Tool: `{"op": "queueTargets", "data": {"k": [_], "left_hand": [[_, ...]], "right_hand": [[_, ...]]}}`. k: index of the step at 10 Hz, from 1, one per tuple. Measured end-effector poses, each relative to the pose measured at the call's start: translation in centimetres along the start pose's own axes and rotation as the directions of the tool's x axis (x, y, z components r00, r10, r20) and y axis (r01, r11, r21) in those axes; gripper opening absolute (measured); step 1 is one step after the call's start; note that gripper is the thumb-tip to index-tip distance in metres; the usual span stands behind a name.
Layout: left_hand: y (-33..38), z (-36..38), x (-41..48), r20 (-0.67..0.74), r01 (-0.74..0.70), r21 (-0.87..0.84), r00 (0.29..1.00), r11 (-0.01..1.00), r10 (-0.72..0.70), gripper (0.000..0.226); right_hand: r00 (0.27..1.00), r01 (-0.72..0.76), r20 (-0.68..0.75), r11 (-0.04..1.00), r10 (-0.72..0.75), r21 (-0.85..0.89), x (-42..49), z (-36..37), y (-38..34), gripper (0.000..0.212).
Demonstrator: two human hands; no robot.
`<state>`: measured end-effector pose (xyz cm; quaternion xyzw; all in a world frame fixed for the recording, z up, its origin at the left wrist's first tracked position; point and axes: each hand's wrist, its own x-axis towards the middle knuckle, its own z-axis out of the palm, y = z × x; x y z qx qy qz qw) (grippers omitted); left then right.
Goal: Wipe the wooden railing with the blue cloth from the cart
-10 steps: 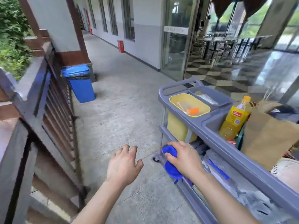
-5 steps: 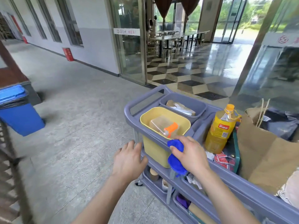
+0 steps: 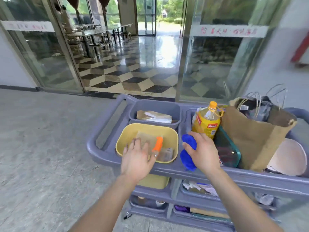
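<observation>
My right hand is closed around a bunched blue cloth, held over the top tray of the grey cart, just in front of the oil bottle. My left hand hovers with spread fingers and nothing in it over the near edge of the yellow tub. The wooden railing is out of view.
The yellow tub holds an orange-handled tool and sponges. Behind it sits a grey bin with paper. A yellow oil bottle, a brown paper bag and a white bowl fill the cart's right side. Glass doors stand beyond.
My view has swung right, from the railing and blue bin to the cart head-on. My right hand has lifted the blue cloth from the cart's side up over its top tray.
</observation>
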<state>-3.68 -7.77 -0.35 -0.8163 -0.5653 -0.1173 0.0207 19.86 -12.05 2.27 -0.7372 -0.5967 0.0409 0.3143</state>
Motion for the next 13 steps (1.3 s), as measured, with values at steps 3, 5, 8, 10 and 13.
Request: {"op": "queueTargets", "data": {"k": [3,5,8,10,13], "left_hand": [[-3.7,5.3,5.3,0.114,-0.232,-0.038,0.965,0.972,0.235,0.054],[-4.4,7.8,6.1,0.177,-0.223,-0.064,0.957,0.973,0.23,0.059],[-4.1,8.0,6.7,0.201,-0.205,-0.065,0.956,0.977,0.214,0.068],[-4.3,7.5,6.3,0.245,-0.205,-0.067,0.945,0.976,0.216,0.067],[-1.9,4.2,5.8,0.162,-0.262,-0.108,0.947,0.959,0.277,0.061]], "right_hand": [[0.945,-0.252,-0.237,0.963,0.224,-0.096,1.3,4.3,-2.6,0.047],[0.951,-0.278,0.039,0.903,0.307,-0.327,-1.5,10.1,-0.6,0.063],[0.947,-0.277,0.065,0.903,0.314,-0.328,-1.3,10.2,-0.2,0.064],[0.946,-0.305,0.045,0.928,0.321,-0.216,-2.0,8.7,-0.4,0.069],[0.957,-0.288,-0.022,0.941,0.289,-0.178,-4.3,4.5,0.6,0.061]]}}
